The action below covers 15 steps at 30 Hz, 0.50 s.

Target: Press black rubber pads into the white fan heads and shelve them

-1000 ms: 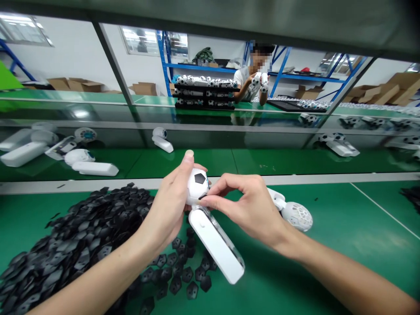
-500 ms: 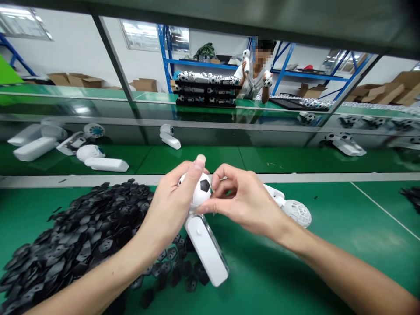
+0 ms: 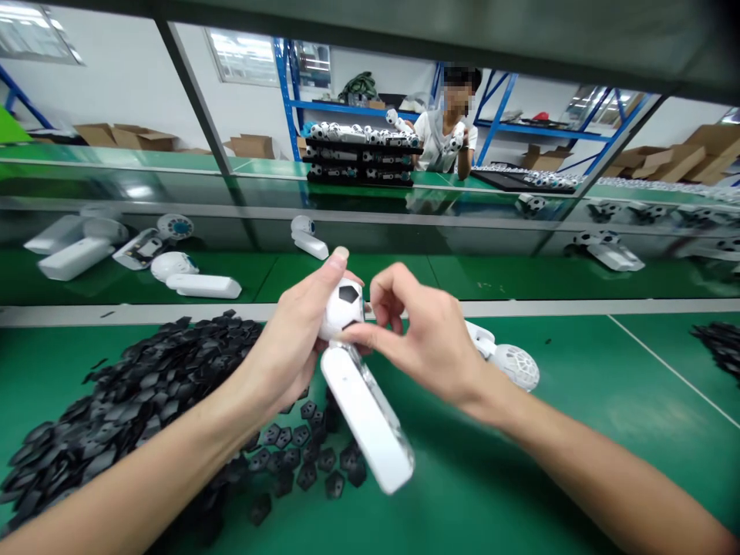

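In front of me I hold a white device with a round football-patterned head and a long white handle hanging down to the right. My left hand is closed around the head from the left, its thumb pointing up. A black pentagon patch sits on top of the head. From the right, my right hand presses its thumb against the lower part of the head, beside another black patch; its other fingers are curled at the head's right side. Below the hands lie loose black pentagon pieces.
A large heap of black pieces covers the left of the green table. A white device with a webbed head lies behind my right forearm. Past the ledge stand more white devices. A co-worker sits beyond, near stacked black trays.
Both hands and the device have moved slightly up and left. The head has turned, so its black patch now faces upward and another patch shows by my right thumb.
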{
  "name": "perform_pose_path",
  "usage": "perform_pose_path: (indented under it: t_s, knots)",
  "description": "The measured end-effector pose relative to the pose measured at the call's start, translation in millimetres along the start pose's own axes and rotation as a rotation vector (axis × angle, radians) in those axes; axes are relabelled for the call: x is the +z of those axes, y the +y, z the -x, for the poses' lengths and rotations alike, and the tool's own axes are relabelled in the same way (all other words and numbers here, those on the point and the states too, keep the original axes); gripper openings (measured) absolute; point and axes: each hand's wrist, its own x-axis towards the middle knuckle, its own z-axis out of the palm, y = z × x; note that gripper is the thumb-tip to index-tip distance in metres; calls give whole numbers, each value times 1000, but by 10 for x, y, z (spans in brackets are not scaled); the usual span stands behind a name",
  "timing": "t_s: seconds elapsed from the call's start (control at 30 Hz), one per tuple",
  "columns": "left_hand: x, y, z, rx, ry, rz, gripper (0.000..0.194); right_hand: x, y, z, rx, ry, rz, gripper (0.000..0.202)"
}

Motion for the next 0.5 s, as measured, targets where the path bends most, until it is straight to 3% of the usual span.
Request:
perform_pose_path:
  t_s: [0.1, 0.13, 0.23, 0.3, 0.33, 0.5]
  knots:
    - [-93, 51, -143, 226, 102, -49, 54, -182, 92, -99, 157, -3, -47, 29]
    - [-135, 72, -200, 338, 162, -117, 53, -242, 125, -99, 227, -66, 14, 24]
    - [-254, 82, -364, 558, 287, -413, 49, -341, 189, 16, 379, -503, 197, 18]
    - [-291, 30, -432, 584, 269, -567, 43, -318, 186, 155, 360, -732, 225, 8]
    - [-293, -8, -447, 578, 237, -608, 40, -289, 172, 227, 328, -783, 229, 3]
    - [-209, -114, -393, 595, 133, -641, 31, -162, 70, 452, 189, -871, 307, 13]
